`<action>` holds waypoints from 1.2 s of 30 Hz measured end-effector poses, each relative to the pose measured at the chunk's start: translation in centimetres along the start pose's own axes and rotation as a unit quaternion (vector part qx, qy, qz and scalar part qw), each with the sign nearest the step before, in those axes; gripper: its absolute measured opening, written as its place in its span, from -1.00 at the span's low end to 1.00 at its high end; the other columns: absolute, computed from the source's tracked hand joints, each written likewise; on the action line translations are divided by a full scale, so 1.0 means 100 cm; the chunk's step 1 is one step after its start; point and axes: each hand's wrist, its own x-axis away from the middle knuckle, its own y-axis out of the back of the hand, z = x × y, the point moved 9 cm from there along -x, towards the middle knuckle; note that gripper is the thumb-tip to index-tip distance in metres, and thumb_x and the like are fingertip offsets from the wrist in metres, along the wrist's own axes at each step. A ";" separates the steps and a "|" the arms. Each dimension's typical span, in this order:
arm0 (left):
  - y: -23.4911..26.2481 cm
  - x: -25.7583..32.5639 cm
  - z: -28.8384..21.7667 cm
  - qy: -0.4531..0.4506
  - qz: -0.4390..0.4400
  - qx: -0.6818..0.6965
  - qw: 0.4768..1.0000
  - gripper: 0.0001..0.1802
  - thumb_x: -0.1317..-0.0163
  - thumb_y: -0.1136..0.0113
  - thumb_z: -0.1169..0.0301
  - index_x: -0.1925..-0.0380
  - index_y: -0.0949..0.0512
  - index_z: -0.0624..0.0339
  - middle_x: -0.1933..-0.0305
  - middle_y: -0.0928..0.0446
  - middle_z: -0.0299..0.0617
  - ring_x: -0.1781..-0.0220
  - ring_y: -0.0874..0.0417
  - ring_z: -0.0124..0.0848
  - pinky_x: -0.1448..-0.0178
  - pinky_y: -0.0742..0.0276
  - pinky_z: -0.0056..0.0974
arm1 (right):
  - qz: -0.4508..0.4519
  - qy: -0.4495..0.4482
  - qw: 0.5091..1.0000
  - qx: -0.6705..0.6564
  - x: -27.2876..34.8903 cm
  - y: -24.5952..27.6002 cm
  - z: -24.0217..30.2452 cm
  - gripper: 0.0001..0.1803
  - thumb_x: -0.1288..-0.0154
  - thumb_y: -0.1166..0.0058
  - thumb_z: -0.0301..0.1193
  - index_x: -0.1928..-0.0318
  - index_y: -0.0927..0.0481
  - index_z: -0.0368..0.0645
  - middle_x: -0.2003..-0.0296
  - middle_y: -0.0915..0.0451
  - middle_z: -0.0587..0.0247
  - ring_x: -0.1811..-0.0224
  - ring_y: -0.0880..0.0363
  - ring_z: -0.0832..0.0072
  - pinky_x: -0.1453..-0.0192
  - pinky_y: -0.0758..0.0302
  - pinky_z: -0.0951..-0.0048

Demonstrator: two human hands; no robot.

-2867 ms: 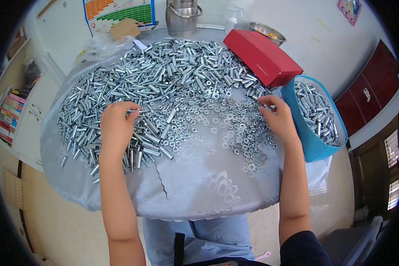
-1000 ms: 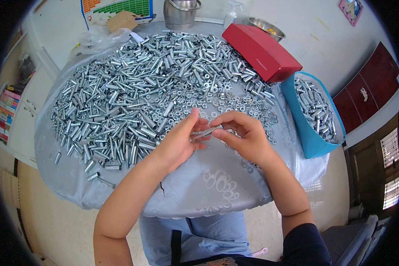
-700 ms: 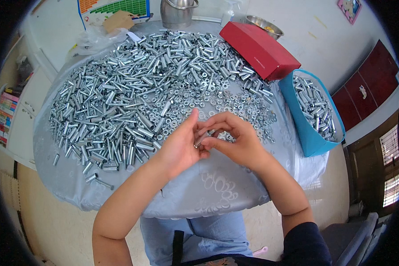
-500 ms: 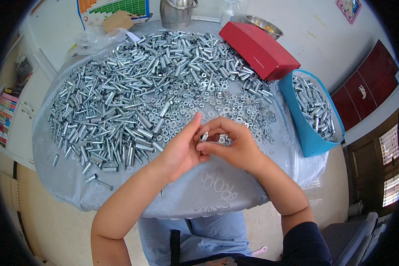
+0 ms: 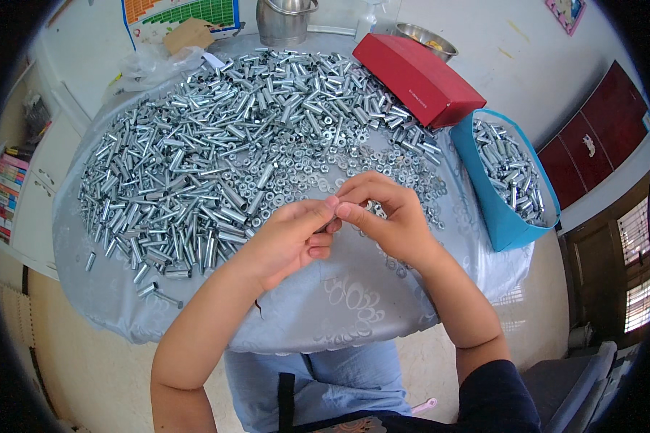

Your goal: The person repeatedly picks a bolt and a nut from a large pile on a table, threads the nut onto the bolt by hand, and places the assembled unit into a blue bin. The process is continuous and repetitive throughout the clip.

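Note:
My left hand (image 5: 296, 234) and my right hand (image 5: 393, 220) meet above the near middle of the table, thumbs and fingertips pinched together. Between them is a small metal fastener, almost wholly covered by the fingers, so its exact shape is hidden. Just beyond the hands spreads a patch of loose washers and nuts (image 5: 289, 177). A large heap of silvery metal sleeves and bolts (image 5: 173, 159) covers the left and far parts of the table. One bolt (image 5: 167, 299) lies apart near the left front edge, beside a short sleeve.
A blue fabric bin (image 5: 480, 195) full of metal sleeves stands at the right edge. Behind it lies a red box (image 5: 419, 79). Farther back are a steel bucket (image 5: 282, 25), a metal bowl (image 5: 440, 43) and a clear plastic bag (image 5: 148, 68). A patterned silvery cloth (image 5: 339, 310) covers the table.
My fingertips have closed together over the metal fastener, which showed between them before. My left thumb has come down from upright, and the left hand has shifted slightly left.

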 end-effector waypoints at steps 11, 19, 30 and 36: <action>-0.003 0.000 -0.003 -0.020 -0.034 -0.076 0.996 -0.61 -0.29 0.05 0.08 0.55 -0.37 0.16 0.72 -0.07 -0.52 0.72 0.01 -0.67 0.62 0.06 -0.48 | -0.037 0.021 0.999 0.001 0.003 0.010 0.009 -0.89 -0.02 -0.23 -0.43 0.39 -0.63 -0.15 0.30 -0.55 0.26 0.15 -0.47 0.36 -0.03 -0.31 0.38; 0.012 0.004 -0.004 -0.011 -0.066 -0.087 0.994 -0.58 -0.33 0.21 0.08 0.65 -0.25 0.07 0.74 0.02 -0.51 0.73 0.09 -0.65 0.63 0.17 -0.45 | 0.214 0.024 0.949 0.229 0.011 0.008 0.007 -0.74 0.11 -0.29 -0.44 0.30 -0.63 -0.06 0.07 -0.47 0.28 -0.09 -0.28 0.25 -0.19 -0.20 0.26; 0.015 0.005 -0.008 -0.009 -0.094 -0.147 0.985 -0.57 -0.31 0.17 0.08 0.67 -0.26 0.06 0.75 -0.01 -0.51 0.75 0.07 -0.65 0.63 0.15 -0.47 | 0.237 -0.044 0.904 0.353 0.050 0.030 0.001 -0.66 0.17 -0.35 -0.28 0.26 -0.66 0.16 -0.16 -0.29 0.24 -0.33 0.06 0.05 -0.32 -0.01 0.04; 0.018 0.007 -0.011 -0.017 -0.099 -0.144 0.984 -0.58 -0.30 0.16 0.08 0.67 -0.26 0.05 0.75 0.01 -0.52 0.74 0.08 -0.66 0.64 0.16 -0.47 | 0.175 -0.055 0.907 0.380 0.067 0.028 0.008 -0.70 0.16 -0.32 -0.29 0.29 -0.68 0.15 -0.18 -0.28 0.24 -0.31 0.00 0.06 -0.30 -0.06 0.08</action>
